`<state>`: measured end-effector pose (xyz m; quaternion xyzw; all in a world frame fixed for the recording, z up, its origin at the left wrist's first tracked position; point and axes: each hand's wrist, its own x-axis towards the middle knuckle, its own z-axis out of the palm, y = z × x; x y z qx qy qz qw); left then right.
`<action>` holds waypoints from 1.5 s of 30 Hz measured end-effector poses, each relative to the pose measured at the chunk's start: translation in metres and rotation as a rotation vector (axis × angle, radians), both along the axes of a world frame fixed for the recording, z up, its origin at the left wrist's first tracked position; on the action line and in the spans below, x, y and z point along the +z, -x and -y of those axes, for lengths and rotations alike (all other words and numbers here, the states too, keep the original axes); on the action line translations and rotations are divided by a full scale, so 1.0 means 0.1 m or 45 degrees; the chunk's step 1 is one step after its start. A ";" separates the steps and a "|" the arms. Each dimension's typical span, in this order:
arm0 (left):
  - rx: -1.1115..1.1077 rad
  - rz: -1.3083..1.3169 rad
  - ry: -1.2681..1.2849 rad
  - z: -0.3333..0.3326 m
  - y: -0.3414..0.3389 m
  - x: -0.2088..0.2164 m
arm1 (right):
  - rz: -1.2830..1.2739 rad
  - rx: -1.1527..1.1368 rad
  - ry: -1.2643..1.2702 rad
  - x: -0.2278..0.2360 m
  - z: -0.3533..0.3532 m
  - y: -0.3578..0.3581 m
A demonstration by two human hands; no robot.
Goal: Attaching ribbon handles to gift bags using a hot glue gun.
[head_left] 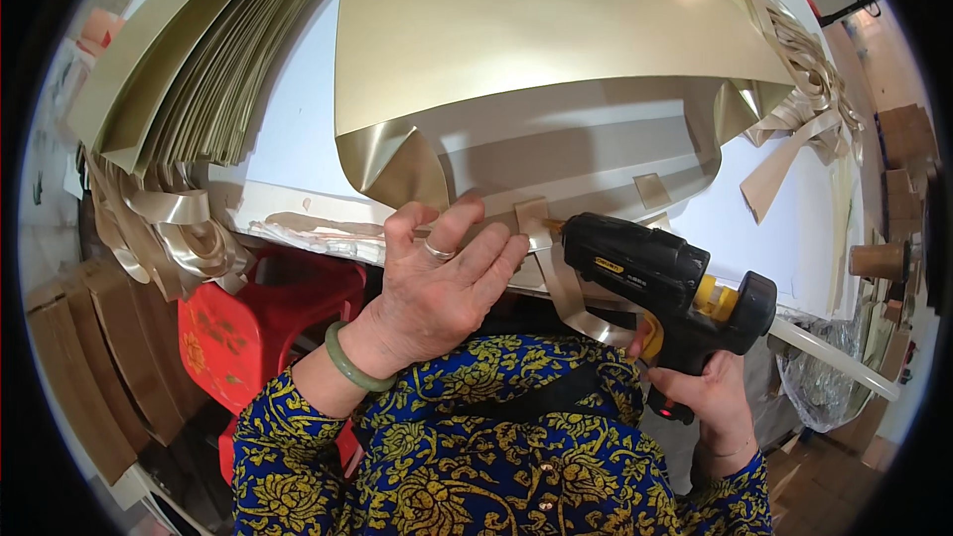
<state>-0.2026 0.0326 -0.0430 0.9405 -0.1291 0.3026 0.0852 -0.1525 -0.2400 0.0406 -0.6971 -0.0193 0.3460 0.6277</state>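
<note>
A gold paper bag (556, 25) lies on its side, its pale inside facing me. My left hand (437, 283), wearing a ring and a green bangle, is at the bag's near edge. Its fingertips close on a gold ribbon (566, 288) there; the thumb is hidden. My right hand (705, 392) grips the handle of a black and yellow glue gun (640, 263). The gun's nozzle points left, close to the left fingertips and the ribbon. A long white glue stick (834, 357) sticks out of its back. The ribbon loops down toward the right hand.
Gold folded paper bags (213, 69) stand in a thick stack at the left, with ribbons (179, 228) hanging below. More loose ribbons (809, 89) lie at the right. A red stool (233, 337) is beneath the white table's edge (268, 201); cardboard boxes (94, 367) lie left.
</note>
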 end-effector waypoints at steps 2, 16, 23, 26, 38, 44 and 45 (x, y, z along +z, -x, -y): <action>-0.018 -0.019 0.022 -0.01 0.01 0.00 | 0.005 -0.003 -0.001 0.03 -0.01 0.00; -0.051 -0.020 0.177 -0.02 0.09 -0.09 | -0.010 -0.042 0.035 0.24 -0.41 -0.13; -0.068 -0.001 0.167 -0.03 0.09 -0.11 | -0.079 0.037 0.040 0.17 -0.78 -0.22; -0.069 -0.011 0.168 -0.03 0.09 -0.12 | -0.104 0.131 0.139 0.14 -0.86 -0.25; -0.057 0.006 0.176 -0.01 0.08 -0.10 | 0.173 -0.002 0.282 0.25 -0.59 -0.29; -0.054 -0.042 0.163 0.00 0.08 -0.07 | 0.355 -0.052 0.244 0.17 -0.23 -0.37; -0.035 -0.043 0.167 0.00 0.07 -0.06 | 0.435 -0.075 0.280 0.15 -0.18 -0.37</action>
